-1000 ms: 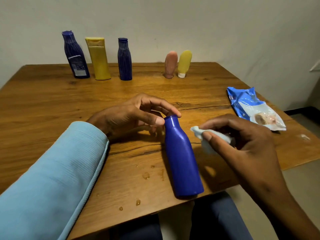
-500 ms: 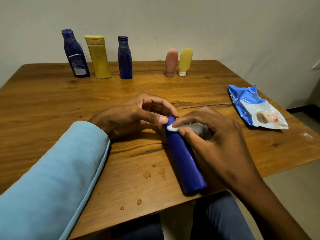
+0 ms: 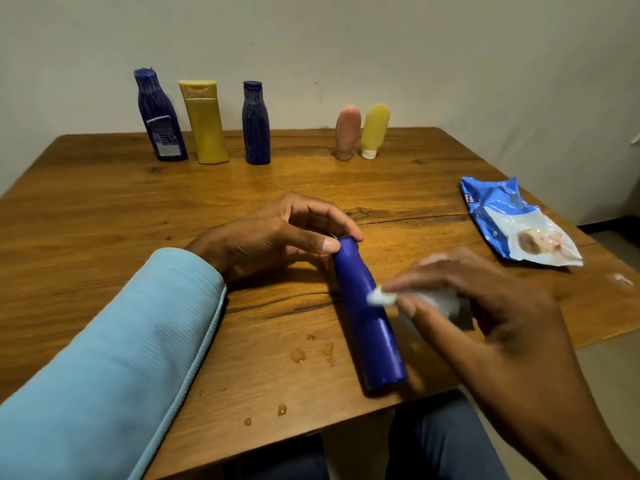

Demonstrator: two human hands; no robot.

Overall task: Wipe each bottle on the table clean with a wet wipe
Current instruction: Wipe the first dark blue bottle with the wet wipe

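Left grip pinches the blue bottle cap; right grip pinches the wet wipe against its side.

A bottle lies near the front edge of the surface, cap end pointing away. The left hand sits at its cap, the right hand just right of its middle with a wipe touching it. Five bottles stand in a row along the back edge. A wipe pack lies at the right side. Droplets sit left of the lying bottle.
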